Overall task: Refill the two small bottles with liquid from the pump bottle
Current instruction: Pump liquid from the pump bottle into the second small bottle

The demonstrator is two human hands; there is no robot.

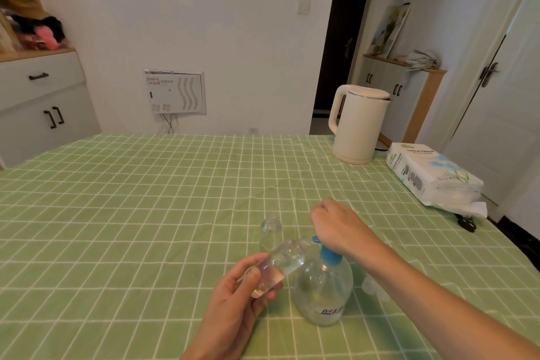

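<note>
The pump bottle (323,289) stands upright on the counter (146,213), near the front edge and just right of centre, with clear liquid filling only its lower part. The right hand (336,225) lies over the blue pump head (326,256) with its fingers curled; whether they close on anything cannot be determined, because the hand hides the top of the pump. The left hand (236,301) grips the small bottle (280,264) by its base, thumb on one side and fingers on the other, and holds it tilted so that its open mouth sits right at the pump nozzle. The second small bottle (270,231) stands upright and uncapped just behind, apart from both hands. All three containers appear to be thin clear plastic: light, fairly stiff and likely slippery once wet. Hold the small bottle low on its body, as shown, so that the neck stays free for the nozzle. A partly filled pump bottle is likely to tip under an off-centre push, so press straight down on the pump head. Grip the small bottle moderately; a hard squeeze may force liquid back out. A kettle (358,123) and a tissue pack (432,175) sit at the far right, well apart.
</note>
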